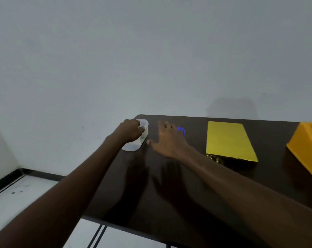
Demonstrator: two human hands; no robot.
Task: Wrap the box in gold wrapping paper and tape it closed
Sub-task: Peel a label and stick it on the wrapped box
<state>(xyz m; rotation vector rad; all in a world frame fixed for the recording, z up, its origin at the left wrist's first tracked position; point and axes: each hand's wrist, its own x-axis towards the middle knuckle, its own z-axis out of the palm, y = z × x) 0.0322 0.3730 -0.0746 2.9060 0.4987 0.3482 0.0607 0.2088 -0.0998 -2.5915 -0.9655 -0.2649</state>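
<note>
A box wrapped in gold paper [228,140] lies on the dark table [169,185], right of centre, with crinkled foil at its near left corner. My left hand [130,131] is closed around a white translucent roll-shaped object [136,143], possibly tape, at the table's far left corner. My right hand [166,138] hovers just right of it, fingers spread and holding nothing. A small blue object [181,130] peeks out behind my right hand's fingers; its shape is mostly hidden.
An orange-yellow container [304,145] with a dark opening sits at the table's right edge, partly cut off. A pale wall stands behind the table. The floor and a dark baseboard [11,178] lie left of the table edge.
</note>
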